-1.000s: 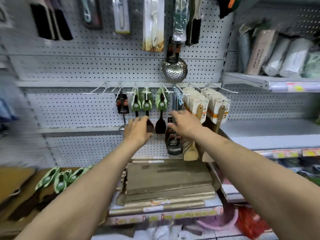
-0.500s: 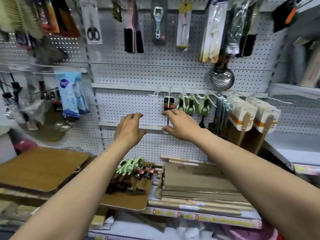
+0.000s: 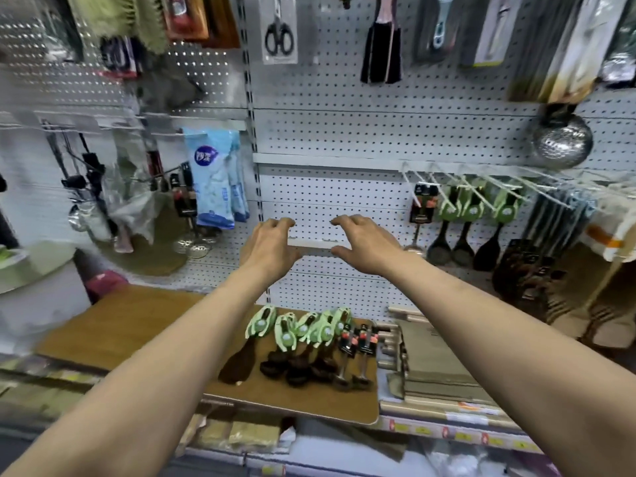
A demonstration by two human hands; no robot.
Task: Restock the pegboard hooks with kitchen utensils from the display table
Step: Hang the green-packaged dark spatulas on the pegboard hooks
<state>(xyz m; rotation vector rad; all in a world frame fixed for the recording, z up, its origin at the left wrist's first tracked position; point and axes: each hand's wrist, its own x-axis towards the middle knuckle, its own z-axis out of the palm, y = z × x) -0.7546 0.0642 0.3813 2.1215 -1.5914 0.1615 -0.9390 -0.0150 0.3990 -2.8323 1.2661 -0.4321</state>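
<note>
Hands empty: my left hand (image 3: 266,247) and right hand (image 3: 366,244) hover loosely curled; utensils (image 3: 299,346) on surface (image 3: 137,325) look light, stiff; grasp carded handles.

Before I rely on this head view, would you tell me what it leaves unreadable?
- Card print on the green-carded utensils lying on the brown board: too small.
- Left shelving items: motion-blurred.
- Wooden spatulas: cut by the right edge.
- Price labels on the shelf edge: blurred.
</note>
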